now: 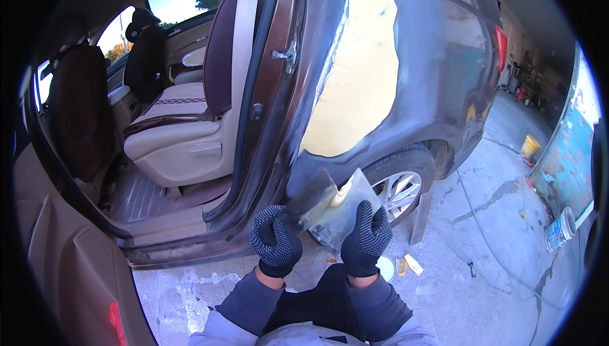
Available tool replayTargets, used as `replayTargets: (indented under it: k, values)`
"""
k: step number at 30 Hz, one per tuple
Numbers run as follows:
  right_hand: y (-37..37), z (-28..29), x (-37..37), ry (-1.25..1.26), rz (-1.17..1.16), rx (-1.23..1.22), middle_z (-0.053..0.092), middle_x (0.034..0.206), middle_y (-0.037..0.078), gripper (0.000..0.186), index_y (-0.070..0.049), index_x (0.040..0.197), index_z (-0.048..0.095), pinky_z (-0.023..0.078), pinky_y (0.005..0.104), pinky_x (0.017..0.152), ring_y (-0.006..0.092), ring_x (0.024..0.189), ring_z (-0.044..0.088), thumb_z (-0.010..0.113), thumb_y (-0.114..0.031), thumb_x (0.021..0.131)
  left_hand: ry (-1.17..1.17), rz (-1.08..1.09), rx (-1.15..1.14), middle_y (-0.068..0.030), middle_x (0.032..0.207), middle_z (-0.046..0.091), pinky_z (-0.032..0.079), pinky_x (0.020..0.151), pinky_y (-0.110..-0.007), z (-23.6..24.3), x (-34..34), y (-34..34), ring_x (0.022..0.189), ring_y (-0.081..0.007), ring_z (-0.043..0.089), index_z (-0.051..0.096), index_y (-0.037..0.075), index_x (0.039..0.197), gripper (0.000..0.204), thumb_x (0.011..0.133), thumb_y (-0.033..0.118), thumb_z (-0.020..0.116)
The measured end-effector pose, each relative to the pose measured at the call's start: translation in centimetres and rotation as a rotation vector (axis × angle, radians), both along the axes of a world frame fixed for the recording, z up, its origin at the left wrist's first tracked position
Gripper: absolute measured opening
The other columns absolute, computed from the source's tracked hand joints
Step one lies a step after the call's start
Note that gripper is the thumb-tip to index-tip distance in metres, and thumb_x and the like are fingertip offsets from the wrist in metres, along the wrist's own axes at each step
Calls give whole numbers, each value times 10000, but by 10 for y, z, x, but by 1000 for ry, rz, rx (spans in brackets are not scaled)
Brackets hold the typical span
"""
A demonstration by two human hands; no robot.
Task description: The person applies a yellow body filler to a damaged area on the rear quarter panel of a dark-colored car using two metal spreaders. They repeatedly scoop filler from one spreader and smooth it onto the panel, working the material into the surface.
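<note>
- Evidently, the compound is being worked: a cream dab of paste [343, 194] lies on a flat translucent board [364, 192], held in front of the rear wheel [403, 192].
- The gloved right hand [366, 241] grips the board's right side, thumb laid along its face; a firm, level hold should best resist the blade's push.
- The left hand [276, 244], also gloved, has its fingers curled, gripping the near end of a thin dark blade [311, 197]; blur hides whether its edge touches the paste.
- Low, folding strokes would likely serve best, gathering the smears on the board into one mass until the colour looks even.
- Paste near the board's upper edge could slip off, so it is better drawn toward the middle.
- The cream patch [353, 79] on the rear panel [422, 86] is apart from both hands; keeping the board off it seems wise.
</note>
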State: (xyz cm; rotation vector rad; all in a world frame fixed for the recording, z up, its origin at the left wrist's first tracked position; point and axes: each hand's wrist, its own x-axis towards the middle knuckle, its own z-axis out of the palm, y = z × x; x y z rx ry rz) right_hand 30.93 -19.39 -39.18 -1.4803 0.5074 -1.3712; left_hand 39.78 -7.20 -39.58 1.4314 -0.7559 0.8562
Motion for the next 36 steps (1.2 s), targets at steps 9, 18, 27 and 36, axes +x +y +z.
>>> replayTargets:
  k: [9, 18, 27, 36]
  values:
    - [-127, 36, -1, -588, 586, 746, 708, 1241, 117, 405, -19, 1345, 637, 577, 407, 961, 275, 1102, 712, 616, -264, 1023, 165, 50, 77, -182, 801, 576, 467, 692, -462, -25, 64, -8, 746, -386, 587, 644, -6, 987, 108, 1013, 60, 562]
    - [-180, 229, 32, 60, -244, -1099, 699, 1061, 182, 293, -79, 1246, 712, 526, 447, 926, 402, 1021, 662, 576, -58, 988, 625, -532, -596, -142, 891, 614, 488, 752, -393, -79, 122, -60, 796, -233, 573, 658, -19, 1018, 280, 1120, 192, 505]
    - [-192, 341, 80, 159, -301, -1478, 692, 1144, 142, 389, -155, 1318, 731, 506, 422, 992, 356, 1090, 651, 617, -6, 976, 215, -86, -170, -240, 1017, 682, 533, 792, -453, -108, 139, -64, 866, -374, 647, 681, -57, 1107, 188, 1072, 84, 562]
    - [-189, 371, 98, 239, -234, -1522, 706, 1190, 137, 361, -161, 1308, 739, 512, 421, 1013, 363, 1127, 651, 595, -44, 998, -101, 373, 157, -299, 1192, 712, 554, 967, -525, -120, 138, -58, 1068, -471, 695, 690, -92, 1253, 334, 945, 36, 696]
